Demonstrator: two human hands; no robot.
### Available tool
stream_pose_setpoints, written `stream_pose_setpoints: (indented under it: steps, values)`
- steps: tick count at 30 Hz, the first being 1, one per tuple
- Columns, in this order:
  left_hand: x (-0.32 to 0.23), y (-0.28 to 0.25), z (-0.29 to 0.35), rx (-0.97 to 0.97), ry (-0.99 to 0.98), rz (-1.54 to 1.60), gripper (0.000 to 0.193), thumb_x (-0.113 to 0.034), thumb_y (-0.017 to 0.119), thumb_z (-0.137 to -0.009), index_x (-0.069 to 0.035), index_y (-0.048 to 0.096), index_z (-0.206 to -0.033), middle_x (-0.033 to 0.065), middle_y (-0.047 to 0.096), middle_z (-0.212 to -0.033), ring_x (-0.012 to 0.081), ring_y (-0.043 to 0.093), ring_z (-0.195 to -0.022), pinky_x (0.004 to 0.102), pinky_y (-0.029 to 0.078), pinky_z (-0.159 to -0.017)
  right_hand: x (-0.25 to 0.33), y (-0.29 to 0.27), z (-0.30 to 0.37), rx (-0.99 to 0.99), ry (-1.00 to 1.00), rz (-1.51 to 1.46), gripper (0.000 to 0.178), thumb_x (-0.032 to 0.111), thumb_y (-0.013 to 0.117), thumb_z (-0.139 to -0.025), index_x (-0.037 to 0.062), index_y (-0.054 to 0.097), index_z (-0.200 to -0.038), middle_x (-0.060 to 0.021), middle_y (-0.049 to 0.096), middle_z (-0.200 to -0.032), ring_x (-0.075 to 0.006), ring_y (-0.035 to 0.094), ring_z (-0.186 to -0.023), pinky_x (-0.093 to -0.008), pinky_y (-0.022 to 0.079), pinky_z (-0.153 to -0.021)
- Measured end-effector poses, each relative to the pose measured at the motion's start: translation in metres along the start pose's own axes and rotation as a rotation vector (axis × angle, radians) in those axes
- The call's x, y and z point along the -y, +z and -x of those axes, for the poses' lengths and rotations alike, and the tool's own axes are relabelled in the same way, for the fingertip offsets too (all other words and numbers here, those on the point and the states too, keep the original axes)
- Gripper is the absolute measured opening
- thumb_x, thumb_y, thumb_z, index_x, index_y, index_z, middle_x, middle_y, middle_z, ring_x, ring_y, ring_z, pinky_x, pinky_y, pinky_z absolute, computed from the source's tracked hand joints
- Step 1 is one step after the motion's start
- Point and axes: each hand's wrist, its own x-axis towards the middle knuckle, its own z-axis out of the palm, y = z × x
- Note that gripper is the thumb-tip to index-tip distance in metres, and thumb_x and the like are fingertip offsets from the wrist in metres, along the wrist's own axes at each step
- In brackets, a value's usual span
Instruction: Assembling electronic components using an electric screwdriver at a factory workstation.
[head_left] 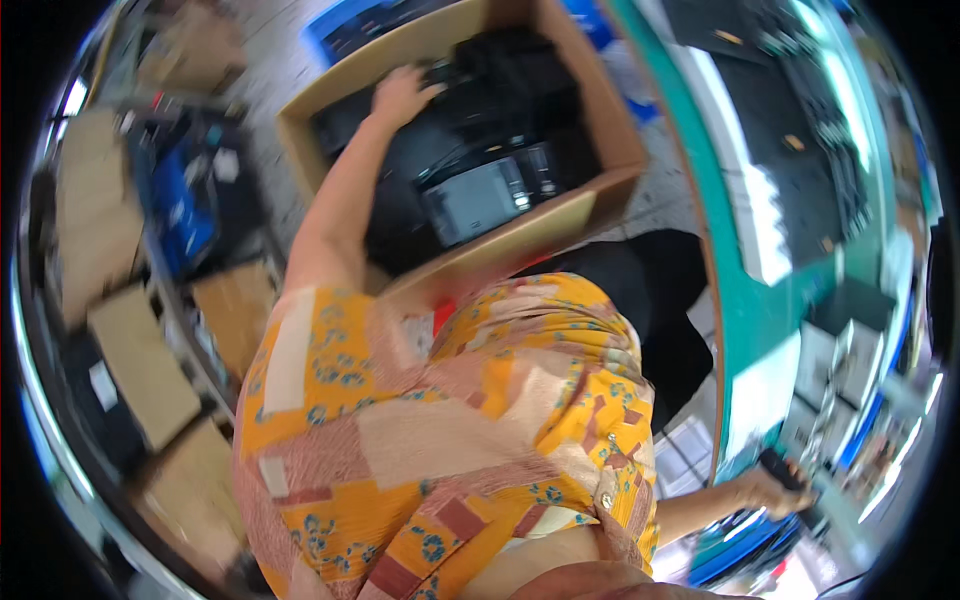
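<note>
Left hand (402, 97), its grip unclear, is at black plastic equipment (490, 105) filling the open brown cardboard box (600, 95) around it, none raised yet; right hand (768, 490) grasps a black elongated object (783, 468)

brn box (565, 214); gry device (470, 205); grn table (728, 310); yel/pink patchwork shirt (450, 415) w/ blue floral

Dark devices (520, 90) jumbled in an open box (560, 222) — black object (783, 468), tilted, in right hand (762, 492).
</note>
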Motion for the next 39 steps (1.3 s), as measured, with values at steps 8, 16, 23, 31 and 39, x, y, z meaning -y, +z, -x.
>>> stream_pose_setpoints:
  steps: [8, 16, 23, 31, 39]
  values:
    - [0.027, 0.003, -0.010, 0.054, 0.088, -0.130, 0.065, -0.056, 0.061, -0.096, -0.005, 0.061, -0.138, 0.0194, 0.060, -0.140, 0.0376, 0.052, -0.135, 0.0530, 0.043, -0.109, 0.007, 0.022, 0.033, 0.030, 0.100, -0.104, 0.040, 0.043, 0.069, -0.095, 0.0046, 0.057, -0.098, -0.0055, 0.054, -0.082, -0.0168, 0.054, -0.070, -0.0315, 0.048, -0.063]
    - [-0.092, -0.060, 0.010, -0.331, 0.006, 0.251, 0.033, -0.032, 0.069, -0.097, -0.003, 0.071, -0.114, 0.0109, 0.072, -0.103, 0.0244, 0.068, -0.096, 0.0397, 0.054, -0.085, 0.007, 0.015, 0.035, 0.062, 0.074, -0.170, 0.042, 0.044, 0.070, -0.095, 0.0051, 0.057, -0.104, -0.0074, 0.055, -0.086, -0.0182, 0.054, -0.074, -0.0328, 0.048, -0.067]
    - [-0.283, -0.177, 0.082, -0.437, 0.134, 1.020, 0.008, -0.007, 0.076, -0.092, -0.002, 0.073, -0.098, -0.0004, 0.070, -0.084, 0.0048, 0.064, -0.074, 0.0192, 0.050, -0.065, -0.016, -0.008, 0.033, 0.134, 0.134, -0.296, 0.041, 0.041, 0.069, -0.094, 0.0046, 0.057, -0.109, -0.0076, 0.052, -0.090, -0.0193, 0.050, -0.079, -0.0345, 0.044, -0.072]
    - [-0.291, -0.213, -0.005, -0.180, -0.232, 1.455, 0.028, -0.020, 0.079, -0.091, 0.002, 0.068, -0.105, 0.0088, 0.071, -0.089, 0.0159, 0.068, -0.072, 0.0278, 0.056, -0.059, 0.001, 0.004, 0.048, 0.147, 0.034, -0.184, 0.048, 0.046, 0.068, -0.094, 0.0000, 0.055, -0.104, -0.0096, 0.050, -0.089, -0.0212, 0.046, -0.079, -0.0362, 0.042, -0.073]
    - [-0.286, -0.214, -0.060, 0.061, -0.240, 1.461, 0.030, -0.018, 0.086, -0.084, 0.001, 0.069, -0.101, 0.0108, 0.071, -0.088, 0.0200, 0.071, -0.073, 0.0293, 0.060, -0.060, -0.004, -0.002, 0.042, 0.128, 0.040, -0.188, 0.050, 0.048, 0.071, -0.092, 0.0007, 0.056, -0.101, -0.0088, 0.051, -0.088, -0.0212, 0.048, -0.079, -0.0368, 0.043, -0.073]
